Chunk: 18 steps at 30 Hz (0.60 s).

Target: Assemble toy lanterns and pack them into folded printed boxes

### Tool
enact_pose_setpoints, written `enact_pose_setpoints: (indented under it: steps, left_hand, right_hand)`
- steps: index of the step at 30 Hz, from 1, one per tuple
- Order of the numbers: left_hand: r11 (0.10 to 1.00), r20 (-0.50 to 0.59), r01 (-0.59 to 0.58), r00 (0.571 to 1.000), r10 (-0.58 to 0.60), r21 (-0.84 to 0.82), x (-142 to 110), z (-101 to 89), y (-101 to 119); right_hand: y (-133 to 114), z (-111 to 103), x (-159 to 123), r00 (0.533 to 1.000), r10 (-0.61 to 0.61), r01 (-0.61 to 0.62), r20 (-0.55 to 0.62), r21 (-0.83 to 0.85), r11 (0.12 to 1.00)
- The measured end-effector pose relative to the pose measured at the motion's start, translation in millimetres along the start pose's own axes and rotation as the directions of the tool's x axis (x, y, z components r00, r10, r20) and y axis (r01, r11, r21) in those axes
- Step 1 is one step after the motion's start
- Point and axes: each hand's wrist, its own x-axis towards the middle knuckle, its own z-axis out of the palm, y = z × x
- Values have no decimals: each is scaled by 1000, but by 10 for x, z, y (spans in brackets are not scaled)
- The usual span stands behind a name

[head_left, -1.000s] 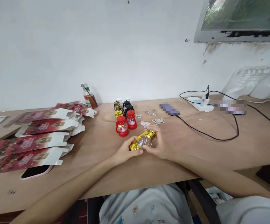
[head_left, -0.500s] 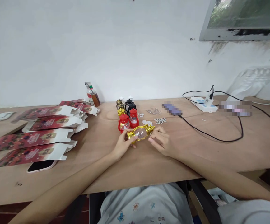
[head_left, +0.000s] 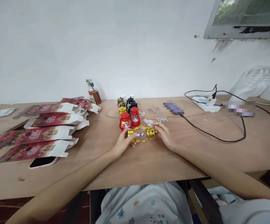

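Observation:
A small gold lantern (head_left: 141,134) with a clear globe lies sideways just above the table, its base toward the left. My left hand (head_left: 123,143) is closed around that base, the thumb on the globe. At the lantern's capped top end, my right hand (head_left: 165,135) has its fingers bent around the tip. Whether a thin part such as the wire handle is between those fingertips is too small to tell. Just behind stand two red lanterns (head_left: 125,120), and past them are gold, black and bronze-coloured lanterns (head_left: 122,110) in two rows.
Small white pieces (head_left: 147,122), round metallic pieces (head_left: 161,119) and a heap of thin wires (head_left: 155,109) lie behind my right hand. Flattened red boxes (head_left: 39,137) and a phone (head_left: 43,162) are at left. A bottle (head_left: 95,95), power strip (head_left: 206,104) and black cable (head_left: 209,137) are also there.
My right hand has shifted from the near side of the lantern's top to its tip, fingers now reaching over its far side. My left hand keeps its hold; the view has shifted slightly.

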Motion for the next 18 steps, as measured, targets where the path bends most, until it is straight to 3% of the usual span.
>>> enact_pose_setpoints:
  steps: [3, 7, 11, 18]
  left_hand:
    - [1000, 26, 2, 1000, -2, 20, -6, 7, -19]
    - [1000, 71, 7, 997, -9, 26, -26, 26, -51]
    - [999, 82, 13, 997, -15, 32, -37, 49, -77]
    - [999, 98, -37, 995, 34, 35, -43, 77, -75]
  right_hand:
    - [12, -2, -66, 994, -69, 70, 85, 0, 998]
    - [-44, -12, -144, 969, -114, 154, 220, -174, 973]
    - [-73, 11, -161, 982, -100, 136, 162, -228, 964]
    - [7, 35, -135, 989, -66, 76, 132, -78, 994]
